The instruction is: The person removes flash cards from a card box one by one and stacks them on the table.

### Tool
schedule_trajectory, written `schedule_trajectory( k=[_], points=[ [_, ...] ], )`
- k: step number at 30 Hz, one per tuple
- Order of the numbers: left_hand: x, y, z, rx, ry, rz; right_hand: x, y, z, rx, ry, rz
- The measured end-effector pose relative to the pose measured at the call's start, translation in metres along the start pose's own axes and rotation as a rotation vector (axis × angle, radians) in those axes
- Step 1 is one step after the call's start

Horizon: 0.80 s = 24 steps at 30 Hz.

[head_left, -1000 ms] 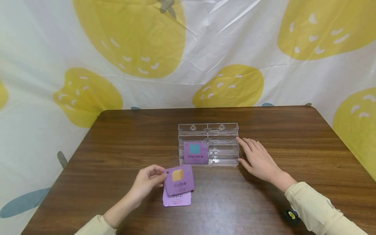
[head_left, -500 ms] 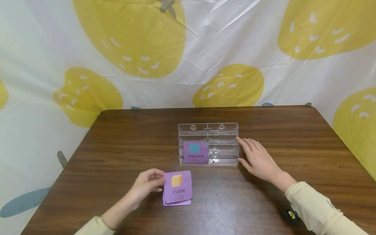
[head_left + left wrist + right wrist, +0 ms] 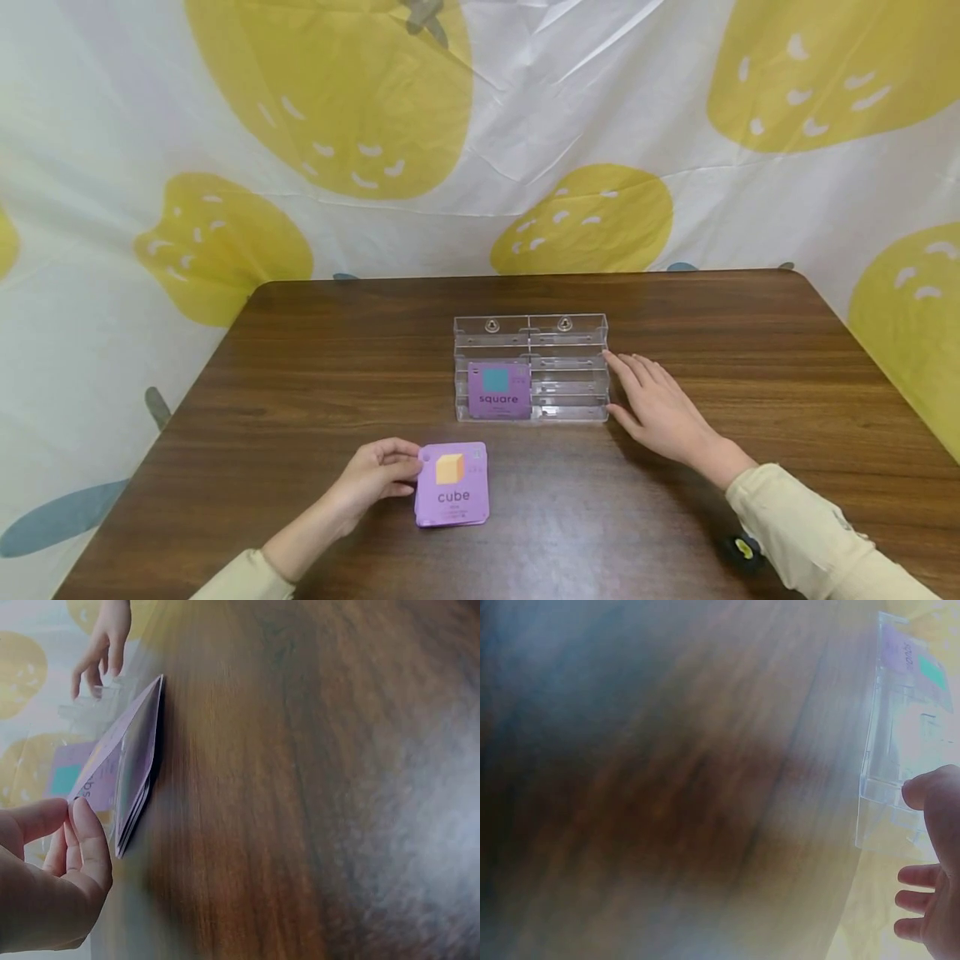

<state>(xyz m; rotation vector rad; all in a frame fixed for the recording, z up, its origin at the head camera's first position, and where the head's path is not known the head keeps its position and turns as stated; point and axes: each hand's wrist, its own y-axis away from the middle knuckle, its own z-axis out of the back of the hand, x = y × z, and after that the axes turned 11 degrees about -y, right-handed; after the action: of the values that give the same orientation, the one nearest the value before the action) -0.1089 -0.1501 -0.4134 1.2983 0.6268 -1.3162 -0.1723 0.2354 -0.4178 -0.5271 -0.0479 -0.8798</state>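
Observation:
My left hand (image 3: 369,483) pinches the purple "cube" card (image 3: 453,508) at its left edge, between thumb and fingertips. In the left wrist view this card leans at an angle over a small stack of purple cards (image 3: 142,796), its far edge meeting the stack and its near edge raised. A clear plastic card holder (image 3: 572,388) with stepped tiers in two columns stands behind. In its lower left pocket sits a purple "square" card (image 3: 498,408) with a teal square. My right hand (image 3: 663,410) rests against the holder's right side, thumb and index fingertips touching it, fingers extended.
The brown wood-grain table (image 3: 315,358) reaches back to a white curtain (image 3: 600,83) printed with yellow fruit. A small dark object with a yellow-green spot (image 3: 744,548) lies beside the right sleeve (image 3: 810,529).
The left hand has drawn the "cube" card toward the body and straightened it over the stack, so the "oval" card beneath is now covered. The right hand and holder have stayed put.

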Motion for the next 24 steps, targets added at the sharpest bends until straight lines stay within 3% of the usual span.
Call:
schedule_trajectory(
  k=[13, 24],
  points=[
    [0.003, -0.014, -0.004, -0.139, -0.155, 0.026, 0.0, 0.0, -0.001, 0.02, -0.007, -0.016],
    [-0.001, -0.011, -0.004, -0.142, -0.218, 0.038, 0.0, 0.001, 0.0, 0.031, -0.015, -0.033]
  ],
)
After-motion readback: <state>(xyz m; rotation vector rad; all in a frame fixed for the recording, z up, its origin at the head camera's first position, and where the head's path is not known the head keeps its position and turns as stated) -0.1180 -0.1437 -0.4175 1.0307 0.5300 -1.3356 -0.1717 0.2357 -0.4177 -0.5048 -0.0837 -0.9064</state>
